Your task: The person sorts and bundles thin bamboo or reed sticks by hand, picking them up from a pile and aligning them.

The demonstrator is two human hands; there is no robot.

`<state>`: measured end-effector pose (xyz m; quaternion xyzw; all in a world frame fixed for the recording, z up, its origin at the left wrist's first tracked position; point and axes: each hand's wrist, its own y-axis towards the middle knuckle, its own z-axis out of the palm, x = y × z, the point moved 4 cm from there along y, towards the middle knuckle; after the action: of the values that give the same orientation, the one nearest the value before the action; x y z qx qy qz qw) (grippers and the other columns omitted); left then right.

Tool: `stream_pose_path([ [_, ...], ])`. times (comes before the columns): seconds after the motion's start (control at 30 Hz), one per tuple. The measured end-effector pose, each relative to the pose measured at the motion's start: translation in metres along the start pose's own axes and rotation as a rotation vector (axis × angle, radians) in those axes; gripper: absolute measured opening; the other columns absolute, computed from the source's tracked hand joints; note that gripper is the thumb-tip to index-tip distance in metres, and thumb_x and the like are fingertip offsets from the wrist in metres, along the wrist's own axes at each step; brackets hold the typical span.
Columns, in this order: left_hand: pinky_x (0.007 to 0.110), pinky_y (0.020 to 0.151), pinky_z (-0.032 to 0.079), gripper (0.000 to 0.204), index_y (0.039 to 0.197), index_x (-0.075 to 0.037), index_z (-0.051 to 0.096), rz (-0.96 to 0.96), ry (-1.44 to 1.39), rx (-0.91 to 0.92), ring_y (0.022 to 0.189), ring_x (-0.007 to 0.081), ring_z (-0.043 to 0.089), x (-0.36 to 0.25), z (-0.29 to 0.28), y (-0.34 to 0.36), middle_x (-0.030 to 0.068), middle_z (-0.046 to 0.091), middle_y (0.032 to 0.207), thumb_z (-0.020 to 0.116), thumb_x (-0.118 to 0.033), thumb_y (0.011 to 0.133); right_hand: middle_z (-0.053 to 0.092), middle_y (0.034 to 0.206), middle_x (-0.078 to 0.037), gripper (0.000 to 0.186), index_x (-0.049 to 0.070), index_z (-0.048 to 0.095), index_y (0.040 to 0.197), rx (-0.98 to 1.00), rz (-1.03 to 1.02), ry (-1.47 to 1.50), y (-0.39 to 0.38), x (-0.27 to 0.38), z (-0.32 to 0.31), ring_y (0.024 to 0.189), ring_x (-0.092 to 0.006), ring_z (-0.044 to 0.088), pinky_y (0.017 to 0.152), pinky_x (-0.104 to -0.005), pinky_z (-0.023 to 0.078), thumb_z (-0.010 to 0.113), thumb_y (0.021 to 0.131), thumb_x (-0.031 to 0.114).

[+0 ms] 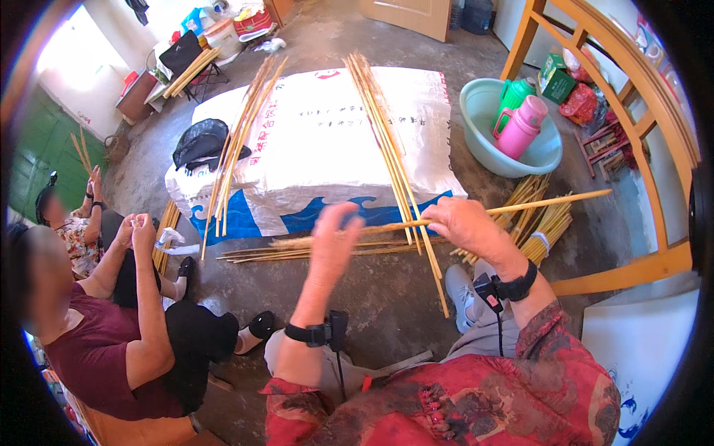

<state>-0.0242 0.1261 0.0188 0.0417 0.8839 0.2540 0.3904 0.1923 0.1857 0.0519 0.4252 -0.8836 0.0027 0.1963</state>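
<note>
My right hand [457,223] is closed on a long pale stick [550,201] with a rougher, browner left part, held slanting across the front of a white printed sack bundle [305,141]. My left hand [335,238], blurred, is raised by the stick's left part with fingers loosely apart; whether it touches the stick is unclear. Loose sticks [379,126] lie front to back over the sack's right side, others [242,141] over its left beside a black crumpled item [199,145]. More sticks [253,256] lie crosswise on the floor below.
A blue basin [476,130] holding two flasks stands right, near tied stick bundles [547,238] and a wooden frame [639,264]. At left sit a person in maroon [97,342], hands together, and another person behind [82,230]. A chair [193,78] stands at the back.
</note>
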Motion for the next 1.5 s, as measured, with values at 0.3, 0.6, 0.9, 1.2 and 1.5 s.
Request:
stream_pose_path([
  [0.3, 0.034, 0.062, 0.044, 0.019, 0.096, -0.001, 0.052, -0.185, -0.043, 0.358, 0.068, 0.0235, 0.056, -0.014, 0.039, -0.024, 0.0158, 0.055, 0.077, 0.05, -0.014, 0.082, 0.052, 0.083, -0.006, 0.019, 0.01, 0.057, 0.085, -0.371, -0.205, -0.187, 0.011, 0.029, -0.03, 0.085, -0.0229, 0.049, 0.075, -0.0342, 0.038, 0.06, 0.067, 0.01],
  [0.6, 0.022, 0.054, 0.042, 0.021, 0.096, -0.001, 0.051, -0.585, -0.902, 0.349, 0.06, 0.0087, 0.048, -0.019, 0.036, -0.021, 0.0007, 0.048, 0.068, 0.04, -0.017, 0.089, 0.056, 0.082, -0.015, 0.023, 0.0, 0.053, 0.094, -0.182, 0.06, 0.431, 0.013, 0.017, 0.008, 0.075, -0.0284, 0.056, 0.067, -0.0325, 0.045, 0.053, 0.08, 0.018],
  [0.9, 0.025, 0.067, 0.041, 0.029, 0.102, 0.0, 0.052, -0.393, -0.766, 0.615, 0.071, 0.0102, 0.05, -0.031, 0.049, -0.037, 0.0023, 0.053, 0.078, 0.039, -0.024, 0.09, 0.054, 0.072, -0.001, 0.02, 0.0, 0.054, 0.094, -0.029, 0.349, 1.11, 0.026, 0.019, 0.039, 0.061, -0.0065, 0.052, 0.055, -0.0202, 0.043, 0.055, 0.081, 0.016],
  [1.2, 0.023, 0.066, 0.043, 0.015, 0.091, 0.0, 0.052, -0.51, -0.833, 0.547, 0.071, 0.0085, 0.051, -0.02, 0.044, -0.035, 0.0021, 0.054, 0.078, 0.048, -0.011, 0.083, 0.052, 0.064, 0.001, 0.017, 0.003, 0.054, 0.087, 0.044, 0.38, 1.189, 0.031, 0.026, 0.044, 0.048, -0.0042, 0.049, 0.043, -0.0163, 0.04, 0.058, 0.079, 0.017],
  [1.5, 0.024, 0.062, 0.045, 0.021, 0.095, 0.002, 0.049, -0.556, -1.01, 0.576, 0.072, 0.0101, 0.052, -0.021, 0.062, -0.043, 0.004, 0.055, 0.083, 0.047, -0.004, 0.075, 0.053, 0.064, -0.001, 0.02, 0.0, 0.055, 0.083, 0.105, 0.381, 1.08, 0.029, 0.029, 0.046, 0.052, -0.0041, 0.047, 0.044, -0.018, 0.038, 0.058, 0.079, 0.019],
])
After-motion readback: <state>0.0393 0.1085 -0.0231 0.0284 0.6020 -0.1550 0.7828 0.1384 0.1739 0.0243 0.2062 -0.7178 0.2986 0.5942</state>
